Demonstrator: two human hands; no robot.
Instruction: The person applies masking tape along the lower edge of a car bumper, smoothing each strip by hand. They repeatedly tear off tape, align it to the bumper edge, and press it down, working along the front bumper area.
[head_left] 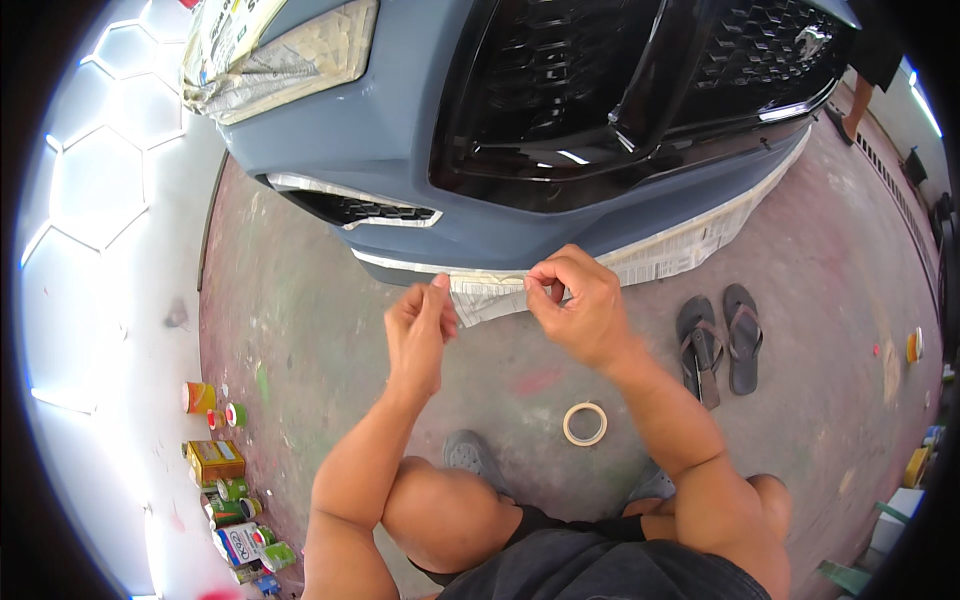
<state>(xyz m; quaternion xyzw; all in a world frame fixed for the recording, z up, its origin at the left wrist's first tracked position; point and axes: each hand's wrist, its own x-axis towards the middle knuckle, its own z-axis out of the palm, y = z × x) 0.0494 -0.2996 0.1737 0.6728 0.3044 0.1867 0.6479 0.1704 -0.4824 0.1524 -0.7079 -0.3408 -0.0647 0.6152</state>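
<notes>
left hand: the left hand (418, 325) is up at the left end of a small paper sheet (485, 305) – fingers curled, thumb tip right by the taped edge. bit blurry, so can't tell if it actually has hold of the paper.
right hand: the right hand (580, 305) has thumb and pointer finger bent close together at the sheet's top edge, other fingers folded in. can't tell whether they're pinching paper, tape or nothing.
paper: the small sheet hangs off the lower lip of the bumper (480, 232), between the two hands, bottom edge slanted.
tape: pale masking tape (395, 263) runs along the lip, out past the left hand.
more paper: a long paper strip (690, 255) covers the lip from the right hand on to the right.
car: grey-blue front end, glossy black grille (560, 90), side vent (375, 212) edged in tape, headlight cover (310, 75) made of taped paper.
floor: a tape roll (604, 424) lies flat between the knees and the car – dark flip-flops (743, 340) sit off to the right.
left wall: paint cans (199, 398) line the base, glowing hexagon lights (100, 185) above.
top right: another person's leg (858, 105) shows beside the car.
</notes>
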